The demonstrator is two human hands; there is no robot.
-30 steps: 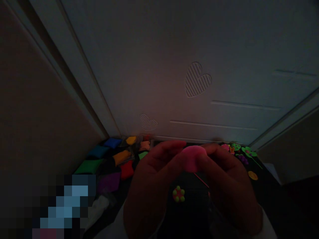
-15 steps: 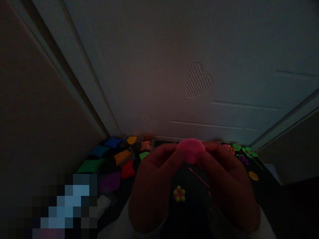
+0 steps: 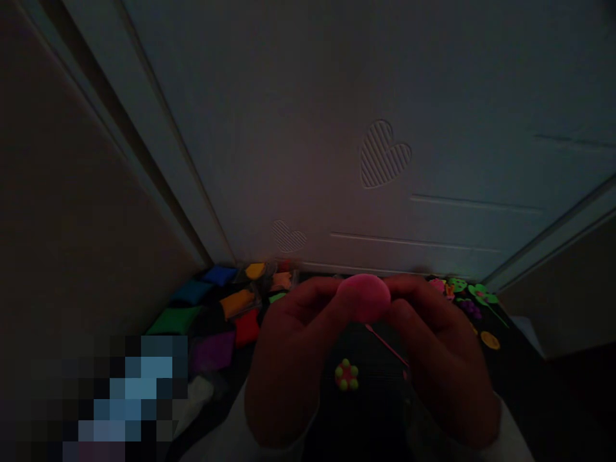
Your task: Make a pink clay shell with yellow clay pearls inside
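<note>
Pink clay (image 3: 363, 297) sits pinched between my two hands, high above the dark mat (image 3: 375, 372). My left hand (image 3: 289, 359) holds its nine o'clock edge, my right hand (image 3: 443, 359) its three o'clock edge, fingers closed on it. It looks soft, light and easily dented, so I'd grip by the rim, gently.

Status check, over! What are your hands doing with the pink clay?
Left hand and right hand both pinching the pink clay. Clay held up, above the dark mat. Nothing in the way.
</note>
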